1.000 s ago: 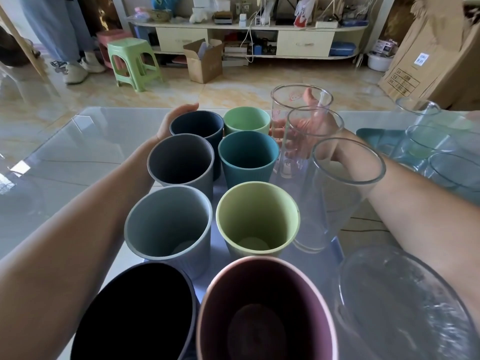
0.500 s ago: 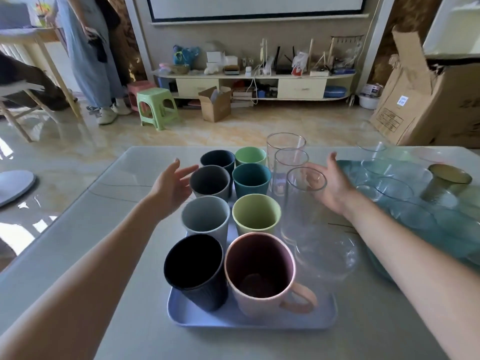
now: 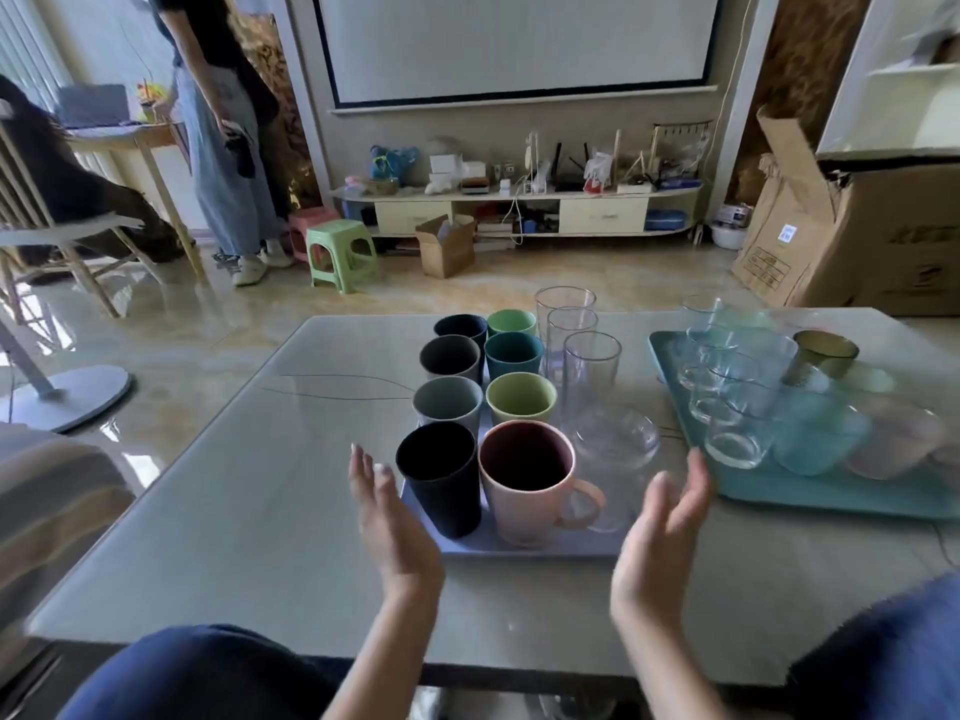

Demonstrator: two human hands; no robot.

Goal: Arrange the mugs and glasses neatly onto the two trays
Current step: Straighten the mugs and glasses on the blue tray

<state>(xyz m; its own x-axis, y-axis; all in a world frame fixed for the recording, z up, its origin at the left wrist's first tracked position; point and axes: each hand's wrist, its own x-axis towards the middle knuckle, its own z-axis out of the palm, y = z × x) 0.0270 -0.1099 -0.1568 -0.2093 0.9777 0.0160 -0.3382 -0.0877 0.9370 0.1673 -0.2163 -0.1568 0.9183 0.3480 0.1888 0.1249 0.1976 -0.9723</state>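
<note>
On the lavender tray [image 3: 524,547], in the middle of the surface [image 3: 249,501], the mugs stand in two straight columns: black tumbler [image 3: 440,480] and pink handled mug [image 3: 530,480] nearest, then grey [image 3: 448,407] and lime green [image 3: 521,398], then dark grey [image 3: 450,358] and teal [image 3: 513,354], with navy [image 3: 460,328] and pale green [image 3: 511,322] at the far end. Down the right side of the same tray runs a line of three tall clear glasses [image 3: 592,376], with a low clear glass bowl [image 3: 613,444] nearest. To the right lies the teal tray [image 3: 779,498], packed with clear glass mugs [image 3: 727,407] and tinted glasses; a dark green cup with a gold rim [image 3: 825,353] stands at its far right, though I cannot tell whether it is on the tray or just off it.

A second ago both hands were reaching round the far mugs and glasses, pressing the rows together. Now they have drawn back to the near end. The left hand [image 3: 389,522] and the right hand [image 3: 660,537] hover either side of the near corners, palms facing each other, fingers [image 3: 366,472] spread and loose, holding nothing and touching nothing.

That withdrawal reads to me as the squaring-up being finished: the rows look tidy and nothing stands loose on the bare surface apart from perhaps that green cup. The job seems all but done.
</note>
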